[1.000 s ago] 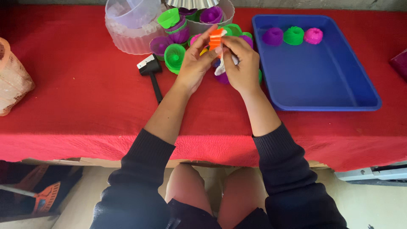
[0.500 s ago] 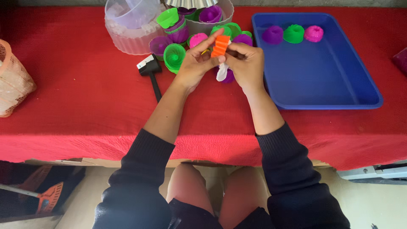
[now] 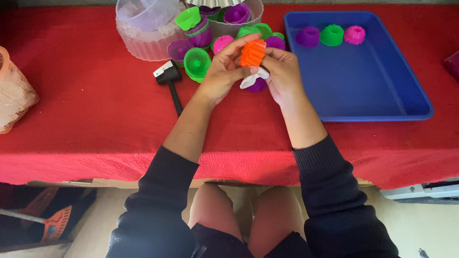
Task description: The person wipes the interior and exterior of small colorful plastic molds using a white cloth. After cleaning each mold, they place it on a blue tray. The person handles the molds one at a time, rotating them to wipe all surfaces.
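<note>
Above the middle of the red-covered desk I see both hands raised together, left hand and right hand with fingers clamped on one orange fluted cup; a white piece hangs beneath it, seemingly being worked free. Loose cups lie beyond, three more sit in the blue tray, and bare floor shows below.

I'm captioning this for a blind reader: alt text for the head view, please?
Both hands, left hand and right hand, hold an orange fluted mould over a red table. Three moulds sit in a blue tray alongside.
</note>
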